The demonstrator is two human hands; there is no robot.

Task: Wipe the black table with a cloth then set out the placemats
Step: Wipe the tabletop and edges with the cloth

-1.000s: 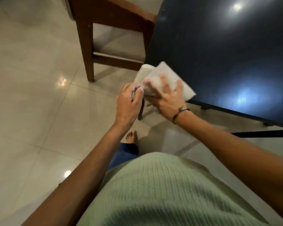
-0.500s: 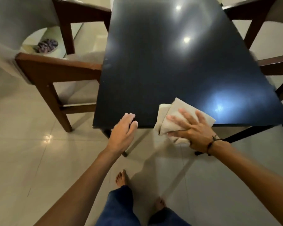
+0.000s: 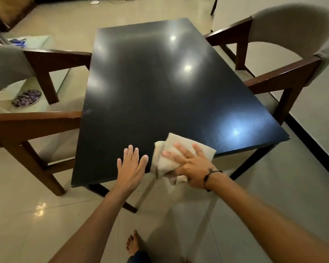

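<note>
Black table [image 3: 160, 88] bare — right hand [image 3: 194, 164] flat, pressing cloth [image 3: 171, 149] at near edge, left hand [image 3: 130, 166] open beside it — wiping barely begun, placemats unseen.

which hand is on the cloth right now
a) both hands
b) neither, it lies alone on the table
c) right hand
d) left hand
c: the right hand presses flat on the cloth at the near edge of the black table, while the left hand rests flat on the bare tabletop beside it.
</note>
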